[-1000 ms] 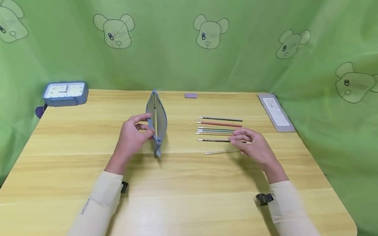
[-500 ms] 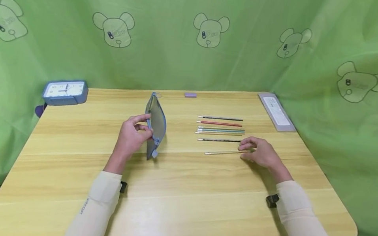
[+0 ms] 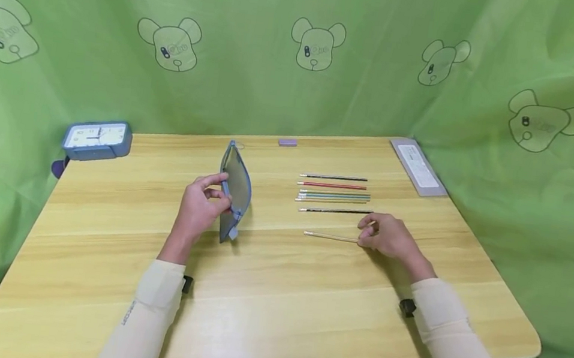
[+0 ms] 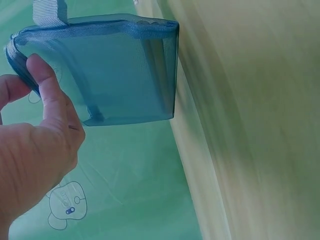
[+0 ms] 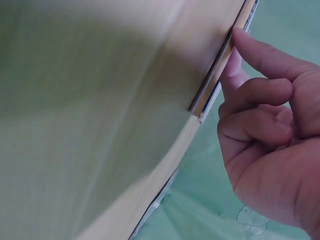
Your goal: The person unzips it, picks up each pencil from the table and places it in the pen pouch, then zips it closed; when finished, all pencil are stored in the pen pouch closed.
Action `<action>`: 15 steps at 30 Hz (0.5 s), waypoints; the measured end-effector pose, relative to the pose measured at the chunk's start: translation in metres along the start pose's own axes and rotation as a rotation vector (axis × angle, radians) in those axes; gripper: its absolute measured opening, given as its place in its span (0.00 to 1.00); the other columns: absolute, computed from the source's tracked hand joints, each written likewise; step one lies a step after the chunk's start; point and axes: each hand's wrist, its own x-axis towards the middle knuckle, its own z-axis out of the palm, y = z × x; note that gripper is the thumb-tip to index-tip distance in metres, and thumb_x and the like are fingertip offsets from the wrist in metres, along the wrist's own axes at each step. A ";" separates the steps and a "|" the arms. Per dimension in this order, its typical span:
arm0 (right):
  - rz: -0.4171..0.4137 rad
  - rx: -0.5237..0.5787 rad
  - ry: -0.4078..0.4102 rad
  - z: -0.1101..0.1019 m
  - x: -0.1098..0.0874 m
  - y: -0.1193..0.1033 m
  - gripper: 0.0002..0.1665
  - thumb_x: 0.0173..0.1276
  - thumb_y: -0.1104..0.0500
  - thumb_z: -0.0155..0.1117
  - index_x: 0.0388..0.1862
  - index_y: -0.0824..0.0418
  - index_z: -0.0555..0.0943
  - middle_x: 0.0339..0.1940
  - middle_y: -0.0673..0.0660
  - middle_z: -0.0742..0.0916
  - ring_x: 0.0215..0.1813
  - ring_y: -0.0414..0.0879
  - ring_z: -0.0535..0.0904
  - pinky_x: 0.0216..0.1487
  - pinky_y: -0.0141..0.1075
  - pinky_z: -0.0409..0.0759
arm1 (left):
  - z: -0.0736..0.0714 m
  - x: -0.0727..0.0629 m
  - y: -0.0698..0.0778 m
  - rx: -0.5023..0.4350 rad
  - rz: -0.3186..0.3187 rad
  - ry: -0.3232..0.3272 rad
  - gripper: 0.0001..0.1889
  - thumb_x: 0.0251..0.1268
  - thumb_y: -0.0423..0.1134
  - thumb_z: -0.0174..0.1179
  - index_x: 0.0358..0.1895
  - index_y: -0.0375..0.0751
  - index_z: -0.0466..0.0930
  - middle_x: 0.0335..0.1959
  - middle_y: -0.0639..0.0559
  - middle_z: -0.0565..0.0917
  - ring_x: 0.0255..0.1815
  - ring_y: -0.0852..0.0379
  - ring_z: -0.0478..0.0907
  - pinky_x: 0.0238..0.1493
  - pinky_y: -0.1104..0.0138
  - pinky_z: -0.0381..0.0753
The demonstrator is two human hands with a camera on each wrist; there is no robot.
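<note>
My left hand (image 3: 200, 207) pinches one edge of a blue-grey mesh zipper pouch (image 3: 238, 188), which stands upright with its mouth parted. In the left wrist view, brownish strips show dimly through the mesh pouch (image 4: 120, 75) near its base. To the right, my right hand (image 3: 390, 238) holds the right end of a light wooden pencil (image 3: 331, 237) between thumb and fingers, low over the table. The pencil's far end is hidden by the hand. Behind it lies a black pencil (image 3: 334, 211), its right end close to my fingers.
Several pencils lie roughly parallel farther back, among them a red pencil (image 3: 332, 185) and a dark pencil (image 3: 333, 177). A purple eraser (image 3: 288, 142) sits at the table's back edge. A blue clock (image 3: 97, 139) stands back left, a grey flat case (image 3: 419, 167) back right.
My right hand came down from beside the black pencil to the light pencil's right end. That pencil has swung level and slid slightly left. The pouch's mouth has turned and widened in my left hand.
</note>
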 end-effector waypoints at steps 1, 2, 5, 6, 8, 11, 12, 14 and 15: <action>-0.014 -0.003 -0.003 0.002 -0.001 -0.002 0.20 0.66 0.60 0.79 0.54 0.65 0.86 0.38 0.55 0.92 0.37 0.42 0.83 0.43 0.32 0.80 | 0.000 0.000 0.000 0.001 0.001 0.000 0.31 0.65 0.23 0.60 0.74 0.30 0.74 0.68 0.37 0.70 0.50 0.57 0.81 0.49 0.60 0.97; -0.027 -0.004 -0.006 0.004 -0.001 -0.004 0.18 0.67 0.59 0.79 0.53 0.65 0.86 0.37 0.56 0.92 0.37 0.42 0.83 0.43 0.33 0.80 | 0.001 0.000 0.000 0.000 0.002 0.000 0.31 0.65 0.23 0.60 0.74 0.30 0.74 0.68 0.37 0.70 0.50 0.57 0.81 0.48 0.61 0.97; -0.065 -0.009 -0.022 0.009 -0.004 -0.011 0.15 0.68 0.59 0.78 0.50 0.63 0.88 0.37 0.56 0.92 0.39 0.43 0.84 0.43 0.34 0.81 | 0.001 0.000 -0.001 -0.006 0.006 0.001 0.31 0.65 0.22 0.60 0.74 0.30 0.74 0.68 0.37 0.70 0.50 0.57 0.80 0.46 0.65 0.96; -0.071 -0.010 -0.027 0.011 -0.004 -0.013 0.14 0.68 0.58 0.78 0.49 0.63 0.88 0.37 0.56 0.92 0.39 0.44 0.83 0.43 0.34 0.81 | 0.002 0.000 -0.002 -0.010 0.007 0.001 0.31 0.65 0.22 0.60 0.74 0.30 0.74 0.68 0.37 0.70 0.49 0.58 0.81 0.44 0.67 0.96; -0.070 -0.004 -0.039 0.015 -0.006 -0.017 0.12 0.69 0.59 0.77 0.48 0.61 0.89 0.37 0.55 0.90 0.39 0.44 0.82 0.43 0.33 0.80 | 0.002 0.000 -0.003 -0.015 0.011 -0.001 0.32 0.65 0.22 0.60 0.74 0.29 0.74 0.68 0.37 0.70 0.49 0.58 0.81 0.43 0.69 0.96; -0.078 0.011 -0.061 0.019 -0.008 -0.024 0.10 0.68 0.59 0.78 0.46 0.60 0.90 0.35 0.54 0.90 0.39 0.44 0.81 0.44 0.33 0.80 | 0.002 0.000 -0.005 -0.016 0.019 -0.006 0.32 0.64 0.22 0.59 0.75 0.27 0.73 0.67 0.36 0.70 0.48 0.59 0.81 0.42 0.70 0.95; -0.078 0.017 -0.070 0.021 -0.008 -0.025 0.10 0.68 0.59 0.78 0.46 0.60 0.90 0.35 0.53 0.89 0.39 0.44 0.81 0.45 0.34 0.80 | 0.003 0.001 -0.006 -0.015 0.022 -0.008 0.32 0.64 0.22 0.59 0.75 0.26 0.73 0.67 0.36 0.70 0.47 0.59 0.81 0.42 0.70 0.95; -0.073 0.036 -0.089 0.024 -0.010 -0.028 0.09 0.68 0.60 0.78 0.45 0.59 0.90 0.34 0.53 0.90 0.39 0.44 0.81 0.46 0.34 0.80 | 0.003 0.001 -0.007 -0.014 0.025 -0.012 0.32 0.64 0.21 0.58 0.75 0.25 0.72 0.65 0.36 0.70 0.46 0.59 0.80 0.43 0.68 0.96; -0.077 0.044 -0.102 0.025 -0.011 -0.029 0.08 0.68 0.60 0.78 0.44 0.59 0.90 0.34 0.52 0.90 0.39 0.44 0.81 0.47 0.34 0.80 | 0.004 0.002 -0.008 -0.015 0.026 -0.012 0.32 0.64 0.21 0.58 0.75 0.25 0.72 0.64 0.36 0.70 0.46 0.59 0.80 0.43 0.67 0.96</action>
